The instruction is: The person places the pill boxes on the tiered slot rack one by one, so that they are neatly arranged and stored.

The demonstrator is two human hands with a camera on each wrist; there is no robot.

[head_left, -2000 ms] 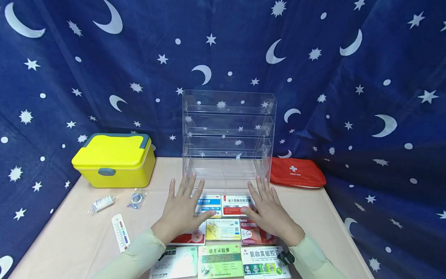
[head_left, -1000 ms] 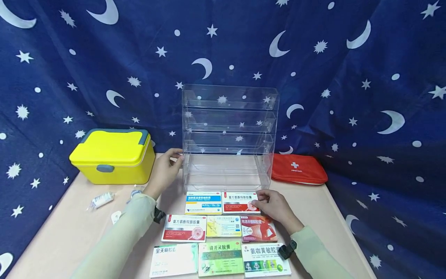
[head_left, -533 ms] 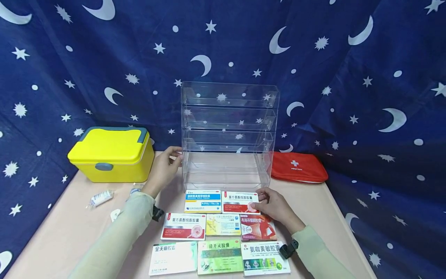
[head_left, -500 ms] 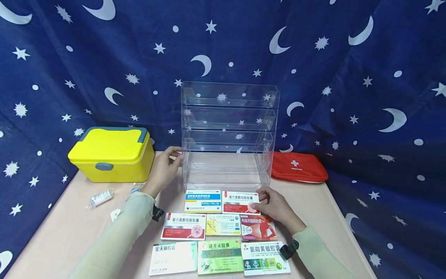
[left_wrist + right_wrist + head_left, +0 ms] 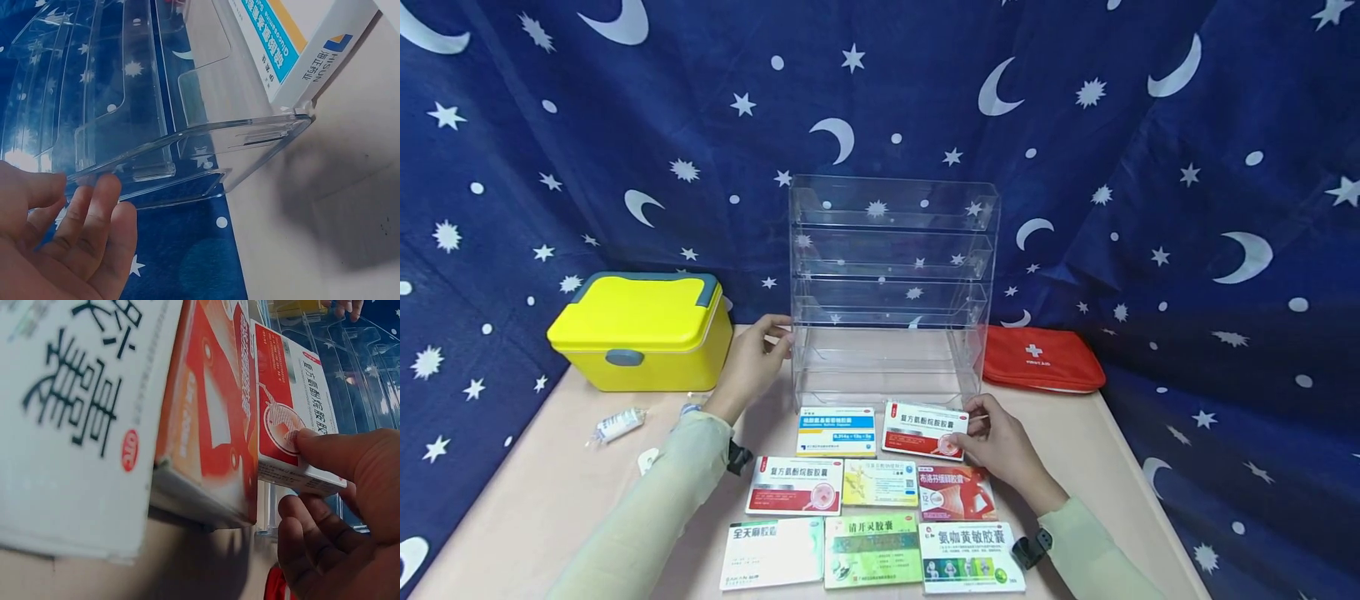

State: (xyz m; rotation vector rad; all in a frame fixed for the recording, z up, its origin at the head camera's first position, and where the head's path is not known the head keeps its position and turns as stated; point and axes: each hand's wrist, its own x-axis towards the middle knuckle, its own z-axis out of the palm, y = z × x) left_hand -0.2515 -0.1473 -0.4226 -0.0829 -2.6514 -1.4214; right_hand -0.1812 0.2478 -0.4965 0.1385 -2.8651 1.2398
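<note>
The right hand (image 5: 1003,450) pinches a flat white cardboard box with a red lower band and black Chinese lettering (image 5: 921,427) by its right end. The thumb lies across the printed face, next to the round emblem in the lower right corner, and the fingers bend in at the end and underside. Most of the box extends leftward from the grip, with the lettering facing up. It sits askew, its right end nearer the person than its left; whether it is fully clear of the table cannot be told.

The box is just in front of the right half of a clear plastic four-tier rack (image 5: 887,221). A narrow gap separates it from the flat blue-and-white box (image 5: 837,432) to its left. On the person's side lies a red box with a pale figure (image 5: 956,493), and next to that a yellow-and-white box (image 5: 880,483).

The left hand (image 5: 751,367) is at the rack's left side, well apart from the held box. Its fingers are loosely bent, with the tips against the outer side of the rack, grasping nothing.

A red fabric first-aid pouch (image 5: 1041,360) lies beside the rack's right side, and a yellow case with a grey latch (image 5: 640,321) stands beyond the left hand.
</note>
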